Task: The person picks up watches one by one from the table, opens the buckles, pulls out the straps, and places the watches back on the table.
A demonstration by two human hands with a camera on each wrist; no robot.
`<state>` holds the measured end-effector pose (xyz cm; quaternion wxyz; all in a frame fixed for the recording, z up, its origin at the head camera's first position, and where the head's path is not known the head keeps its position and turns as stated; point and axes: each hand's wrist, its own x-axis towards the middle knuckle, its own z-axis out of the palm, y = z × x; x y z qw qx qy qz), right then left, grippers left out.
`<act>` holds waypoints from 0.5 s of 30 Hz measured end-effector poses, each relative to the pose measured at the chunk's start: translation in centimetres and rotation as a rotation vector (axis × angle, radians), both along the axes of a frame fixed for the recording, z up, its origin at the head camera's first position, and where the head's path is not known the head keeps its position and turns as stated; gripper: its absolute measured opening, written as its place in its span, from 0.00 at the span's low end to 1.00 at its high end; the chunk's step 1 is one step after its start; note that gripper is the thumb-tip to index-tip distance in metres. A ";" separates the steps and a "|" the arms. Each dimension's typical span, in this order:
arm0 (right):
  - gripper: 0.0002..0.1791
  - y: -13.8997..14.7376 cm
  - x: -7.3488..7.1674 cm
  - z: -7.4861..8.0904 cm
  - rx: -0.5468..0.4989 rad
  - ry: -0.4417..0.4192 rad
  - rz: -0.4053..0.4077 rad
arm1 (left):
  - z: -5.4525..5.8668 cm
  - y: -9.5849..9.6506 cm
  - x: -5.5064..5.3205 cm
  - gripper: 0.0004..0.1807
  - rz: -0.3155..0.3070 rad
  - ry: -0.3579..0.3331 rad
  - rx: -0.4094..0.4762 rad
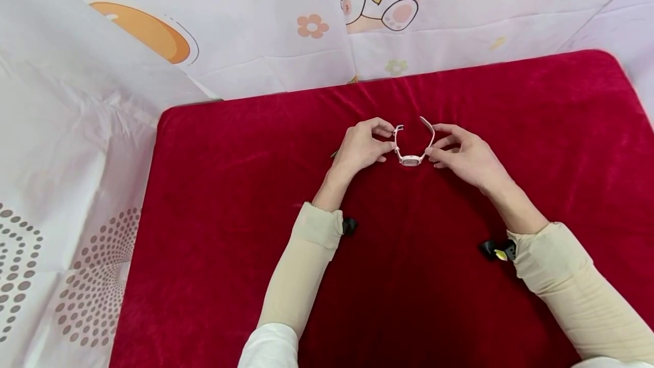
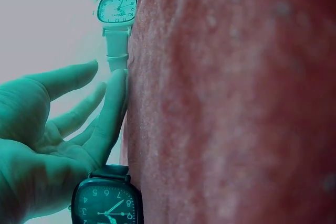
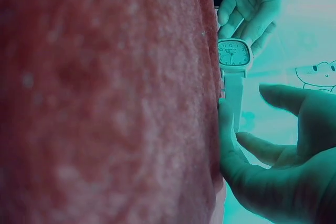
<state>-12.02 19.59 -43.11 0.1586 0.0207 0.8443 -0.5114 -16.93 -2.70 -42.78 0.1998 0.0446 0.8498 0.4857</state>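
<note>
A pale pink wristwatch [image 1: 411, 161] stands on the red cloth, its dial toward me and its two unfastened strap ends curving away. My left hand [image 1: 360, 143] is at the left strap, fingertips touching it, thumb and fingers apart. At the right strap, my right hand [image 1: 467, 157] touches the band with fairly straight fingers. The wrist views show the watch's dial [image 2: 117, 9] upright, and the right thumb [image 3: 281, 97] away from the strap. A second, dark square-faced watch [image 2: 107, 203] sits near the left hand; in the head view that hand mostly hides it.
Red velvet cloth [image 1: 230, 214] covers the table, with slight wrinkles near its far edge. White printed curtains [image 1: 255, 27] hang behind and at the left. Black devices are strapped at the left wrist [image 1: 349, 226] and right wrist [image 1: 498, 250].
</note>
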 end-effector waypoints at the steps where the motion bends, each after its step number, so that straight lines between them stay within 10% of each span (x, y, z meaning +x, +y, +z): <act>1: 0.34 0.0 0.0 0.1 0.026 0.002 0.001 | 0.0 0.0 0.0 0.15 -0.004 -0.001 0.004; 15: 0.39 0.2 0.0 0.7 0.080 0.004 0.022 | 0.4 -0.5 0.0 0.16 -0.070 0.032 -0.053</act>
